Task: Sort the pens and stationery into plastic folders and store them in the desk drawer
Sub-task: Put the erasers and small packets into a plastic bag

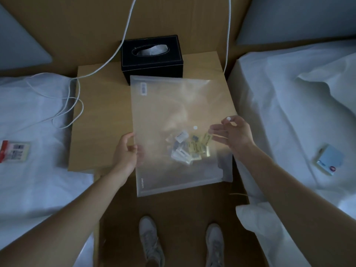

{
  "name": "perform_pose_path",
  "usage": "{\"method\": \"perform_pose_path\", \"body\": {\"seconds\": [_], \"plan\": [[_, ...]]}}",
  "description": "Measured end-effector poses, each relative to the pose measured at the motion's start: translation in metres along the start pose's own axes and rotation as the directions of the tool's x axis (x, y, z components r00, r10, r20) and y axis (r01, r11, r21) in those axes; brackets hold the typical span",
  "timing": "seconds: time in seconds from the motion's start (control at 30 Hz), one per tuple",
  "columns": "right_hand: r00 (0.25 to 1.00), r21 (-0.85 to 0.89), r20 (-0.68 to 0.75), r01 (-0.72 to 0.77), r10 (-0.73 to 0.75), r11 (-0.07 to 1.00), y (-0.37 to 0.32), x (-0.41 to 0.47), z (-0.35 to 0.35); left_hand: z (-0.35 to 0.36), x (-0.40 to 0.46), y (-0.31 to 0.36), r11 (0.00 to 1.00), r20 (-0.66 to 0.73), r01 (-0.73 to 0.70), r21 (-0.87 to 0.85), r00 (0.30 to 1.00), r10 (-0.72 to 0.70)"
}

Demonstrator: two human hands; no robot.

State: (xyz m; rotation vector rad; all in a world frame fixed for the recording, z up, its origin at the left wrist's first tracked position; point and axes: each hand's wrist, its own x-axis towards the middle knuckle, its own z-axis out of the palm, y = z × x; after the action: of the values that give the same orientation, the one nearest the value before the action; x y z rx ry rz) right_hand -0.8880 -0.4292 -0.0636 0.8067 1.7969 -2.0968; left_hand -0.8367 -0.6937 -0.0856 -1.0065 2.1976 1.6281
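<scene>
Left hand (126, 151) pinches folder (181, 112) edge above the surface (100, 120); right hand (234, 132), grip on flap w/ snap. Small stationery (187, 149) inside. Best: keep folder level, align snap halves, press shut.

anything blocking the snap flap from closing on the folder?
Nothing visible does. The right hand pinches the flap's snap button, and the mating button on the plastic folder lies bare. The small stationery packets sit inside, below it. The left hand holds the folder's left edge.
</scene>
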Motion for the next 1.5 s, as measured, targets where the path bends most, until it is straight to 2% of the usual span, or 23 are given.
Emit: {"method": "perform_pose_path", "body": {"seconds": [0.17, 0.27, 0.5, 0.77, 1.1, 1.27, 1.5], "plan": [[1.0, 0.028, -0.005, -0.019, 0.019, 0.999, 0.002, 0.005, -0.006, 0.008, -0.003, 0.006, 1.0, -0.017, -0.031, -0.003, 0.999, 0.031], [1.0, -0.03, 0.005, 0.017, -0.017, 0.999, -0.002, 0.005, -0.009, 0.012, -0.005, 0.007, 0.999, -0.046, -0.037, -0.023, 0.998, 0.036], [0.992, -0.048, 0.064, 0.116, -0.113, 0.992, -0.036, -0.01, -0.02, 0.014, -0.023, 0.027, 0.989, -0.07, -0.132, -0.064, 0.989, 0.127], [0.95, 0.013, -0.018, 0.313, -0.313, 0.95, -0.118, -0.051, -0.035, 0.025, -0.066, 0.102, 0.932, -0.063, -0.337, -0.131, 0.941, 0.331], [0.911, 0.018, -0.075, 0.408, -0.405, 0.913, -0.232, -0.142, -0.046, -0.012, -0.154, 0.201, 0.862, -0.042, -0.488, -0.138, 0.872, 0.488], [0.846, -0.118, -0.044, 0.524, -0.531, 0.844, -0.295, -0.201, -0.038, -0.041, -0.205, 0.252, 0.81, -0.068, -0.529, -0.253, 0.845, 0.531], [0.719, -0.179, 0.023, 0.686, -0.694, 0.705, -0.392, -0.277, -0.021, -0.075, -0.258, 0.313, 0.693, -0.088, -0.565, -0.448, 0.799, 0.595]]}}
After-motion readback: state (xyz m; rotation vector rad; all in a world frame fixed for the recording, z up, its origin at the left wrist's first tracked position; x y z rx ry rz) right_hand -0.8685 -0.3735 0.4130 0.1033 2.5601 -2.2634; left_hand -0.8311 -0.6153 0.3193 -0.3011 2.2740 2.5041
